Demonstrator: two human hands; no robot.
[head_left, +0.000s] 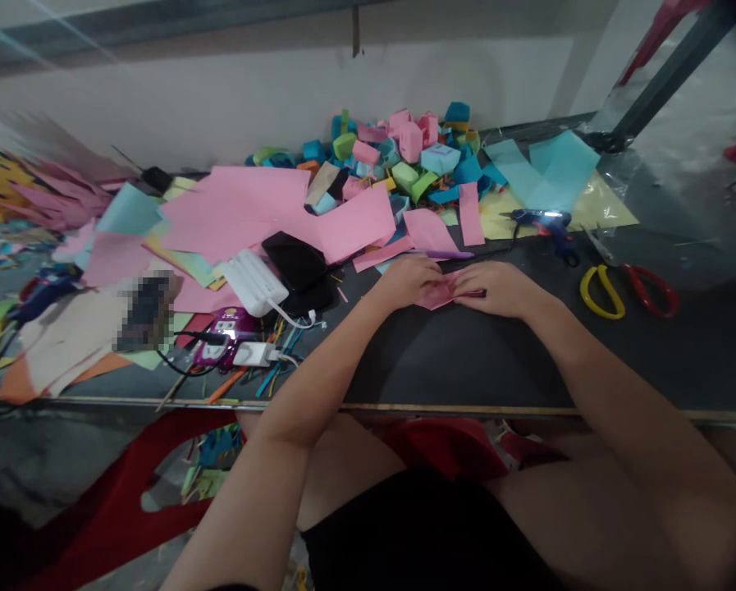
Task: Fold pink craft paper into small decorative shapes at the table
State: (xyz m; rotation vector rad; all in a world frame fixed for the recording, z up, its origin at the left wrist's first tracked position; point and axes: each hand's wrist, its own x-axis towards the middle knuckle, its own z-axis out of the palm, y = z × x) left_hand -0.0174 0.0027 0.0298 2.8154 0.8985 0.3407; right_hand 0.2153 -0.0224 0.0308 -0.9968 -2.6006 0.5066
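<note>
Both hands meet over a small piece of pink paper (436, 297) on the dark table. My left hand (412, 279) grips its left side with bent fingers. From the other side my right hand (494, 289) closes on the same piece, fingertips pressed to it. Part of the paper is hidden under the fingers, and its folds are hard to make out. Just beyond the hands lies a purple pen-like stick (445, 254), with a cut pink strip (471, 215) and a curved pink sheet (427, 230) behind it.
Small folded paper boxes (410, 144) are heaped against the wall. Scissors (651, 289) with yellow and red handles and a blue glue gun (552, 226) lie right. Pink sheets (238, 205), a white power bank (253, 281) and a purple power strip (226, 341) with cables lie left.
</note>
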